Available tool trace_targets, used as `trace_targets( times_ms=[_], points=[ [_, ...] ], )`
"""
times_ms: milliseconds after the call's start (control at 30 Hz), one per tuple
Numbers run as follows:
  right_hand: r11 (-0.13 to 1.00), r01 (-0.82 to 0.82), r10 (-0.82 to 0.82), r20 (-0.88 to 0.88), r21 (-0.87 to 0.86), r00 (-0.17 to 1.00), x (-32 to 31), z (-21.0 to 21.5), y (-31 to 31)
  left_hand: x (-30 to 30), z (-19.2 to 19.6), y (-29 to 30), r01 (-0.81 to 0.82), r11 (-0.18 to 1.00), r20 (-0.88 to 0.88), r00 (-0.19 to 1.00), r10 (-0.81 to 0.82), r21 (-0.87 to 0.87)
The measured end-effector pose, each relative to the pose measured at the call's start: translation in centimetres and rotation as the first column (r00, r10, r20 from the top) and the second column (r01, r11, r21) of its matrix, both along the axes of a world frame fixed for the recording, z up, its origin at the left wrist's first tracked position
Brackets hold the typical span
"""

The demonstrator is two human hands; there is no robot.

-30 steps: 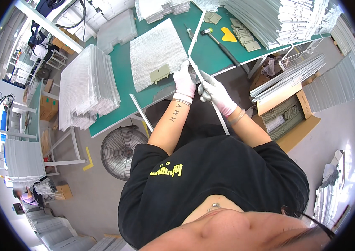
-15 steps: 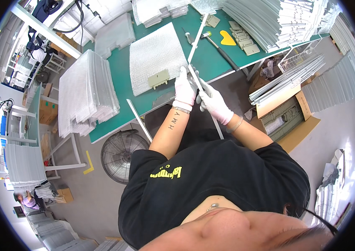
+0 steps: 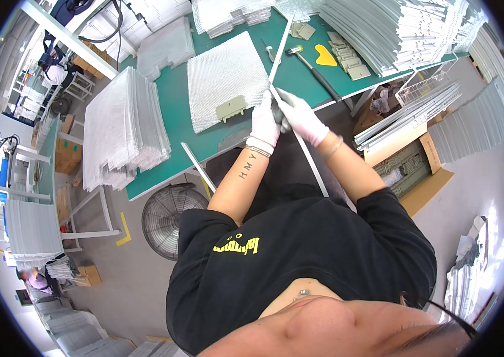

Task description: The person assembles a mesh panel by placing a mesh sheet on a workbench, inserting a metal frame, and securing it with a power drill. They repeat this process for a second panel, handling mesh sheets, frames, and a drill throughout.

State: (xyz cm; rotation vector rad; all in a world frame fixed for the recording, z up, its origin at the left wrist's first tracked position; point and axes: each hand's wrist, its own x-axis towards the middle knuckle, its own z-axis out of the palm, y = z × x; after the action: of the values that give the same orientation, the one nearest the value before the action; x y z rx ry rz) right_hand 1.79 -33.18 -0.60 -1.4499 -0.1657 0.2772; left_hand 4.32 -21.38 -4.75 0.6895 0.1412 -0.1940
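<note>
Both my hands wear white gloves and meet at the table's front edge, at the bend of a slim white frame strip (image 3: 312, 166). One length of it runs away over the table; the other slopes down toward my body. My left hand (image 3: 265, 123) is closed around the bend. My right hand (image 3: 301, 113) is closed on the strip just beside it, its fingertips partly hidden. Left of my hands lies a silvery mesh panel (image 3: 225, 74), with a beige plastic plate (image 3: 231, 109) on its near edge. A second white strip (image 3: 198, 166) juts out by my left forearm.
Right of the strip on the green table (image 3: 174, 119) lie a hammer (image 3: 318, 74), a yellow heart-shaped piece (image 3: 325, 55) and several beige plates (image 3: 356, 71). Mesh panels are stacked at the left (image 3: 124, 131). A floor fan (image 3: 171, 220) and an open carton (image 3: 418, 178) stand below.
My right hand has slid up along the strip, closer to my left hand and the bend. The strip's near length has swung slightly to the right.
</note>
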Motion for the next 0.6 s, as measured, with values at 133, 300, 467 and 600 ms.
trace_targets(
  times_ms=[133, 300, 467, 600],
  points=[
    [0.965, -0.026, 0.034, 0.025, -0.260, 0.999, 4.4, 1.8, 1.6, 0.2, -2.6, 0.6, -0.055, 0.998, 0.101, 0.993, 0.059, -0.041],
    [0.995, -0.095, 0.095, -0.138, 0.009, 0.986, 7.0, -2.7, 0.0, -7.8, 3.7, 6.4, 0.071, 0.971, 0.196, 0.973, -0.118, 0.229],
    [0.928, -0.142, 0.217, -0.188, 0.346, 0.958, 5.0, -0.5, -1.6, -7.6, 0.4, 21.4, -0.516, 0.037, 0.507, 0.852, 0.129, 0.856],
    [0.968, -0.116, 0.146, -0.123, 0.222, 0.982, 4.4, -0.1, -0.8, -7.4, 3.7, 19.9, -0.103, 0.887, 0.264, 0.964, -0.022, 0.449]
  ],
)
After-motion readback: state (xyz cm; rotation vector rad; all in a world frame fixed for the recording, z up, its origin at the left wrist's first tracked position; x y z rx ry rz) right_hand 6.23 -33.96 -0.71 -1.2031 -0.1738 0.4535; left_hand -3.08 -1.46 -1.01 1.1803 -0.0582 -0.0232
